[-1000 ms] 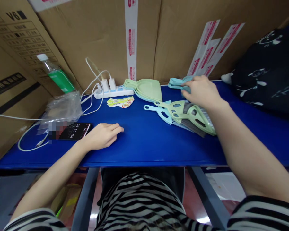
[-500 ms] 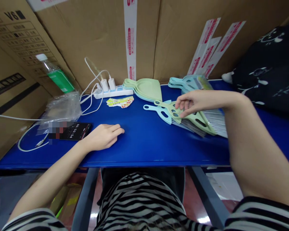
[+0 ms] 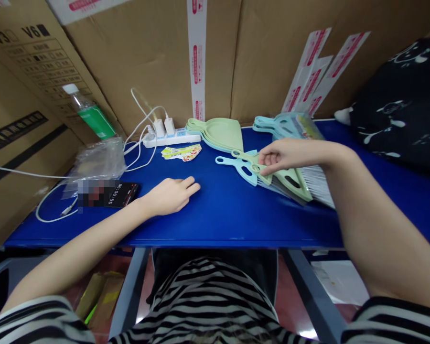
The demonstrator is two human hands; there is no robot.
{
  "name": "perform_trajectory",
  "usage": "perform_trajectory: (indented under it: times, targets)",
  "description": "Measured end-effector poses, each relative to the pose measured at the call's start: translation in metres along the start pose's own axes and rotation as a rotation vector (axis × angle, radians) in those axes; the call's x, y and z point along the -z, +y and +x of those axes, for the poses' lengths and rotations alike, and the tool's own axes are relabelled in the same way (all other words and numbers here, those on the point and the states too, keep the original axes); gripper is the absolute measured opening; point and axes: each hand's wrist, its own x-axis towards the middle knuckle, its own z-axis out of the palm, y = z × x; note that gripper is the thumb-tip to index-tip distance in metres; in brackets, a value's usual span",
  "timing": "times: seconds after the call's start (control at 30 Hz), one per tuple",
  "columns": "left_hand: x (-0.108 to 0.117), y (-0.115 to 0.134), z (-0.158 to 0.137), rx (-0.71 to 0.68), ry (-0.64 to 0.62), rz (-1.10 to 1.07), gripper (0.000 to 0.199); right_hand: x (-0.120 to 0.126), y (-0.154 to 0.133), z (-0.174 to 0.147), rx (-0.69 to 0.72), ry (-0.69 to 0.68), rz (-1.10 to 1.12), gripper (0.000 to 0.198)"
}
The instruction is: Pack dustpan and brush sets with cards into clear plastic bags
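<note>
Fingers (image 3: 270, 159) of the right hand (image 3: 290, 152), earlier at the blue dustpans (image 3: 281, 125), now curl nearly together around a green brush (image 3: 298, 187) on the table (image 3: 215, 220); the left hand (image 3: 170, 197) lies half-curled, empty.

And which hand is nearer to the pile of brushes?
Right. The right hand is at the green handles in the pile of brushes; the left hand is apart, to the pile's left.

Left hand (image 3: 174, 196) palm-down, right hand (image 3: 275, 156) bent inward, fingers (image 3: 268, 159) curled
</note>
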Motion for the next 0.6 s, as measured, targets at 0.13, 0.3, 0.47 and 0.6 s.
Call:
perform_trajectory:
  times: [0.13,0.3,0.47,0.6]
  targets:
    - [0.016,0.014,0.040,0.231,-0.091,0.009,0.040,0.000,0.002,0.002,0.023,-0.014,0.013,0.057]
    - [0.029,0.022,0.086,0.362,-0.104,-0.062,0.057,0.000,-0.001,0.002,-0.012,-0.028,0.051,0.052]
    - [0.035,0.020,0.114,0.397,-0.049,-0.066,0.061,-0.001,0.002,0.005,-0.034,-0.018,0.021,0.050]
    - [0.033,0.011,0.131,0.387,0.039,-0.066,0.045,-0.001,0.006,0.006,-0.012,-0.006,0.013,0.050]
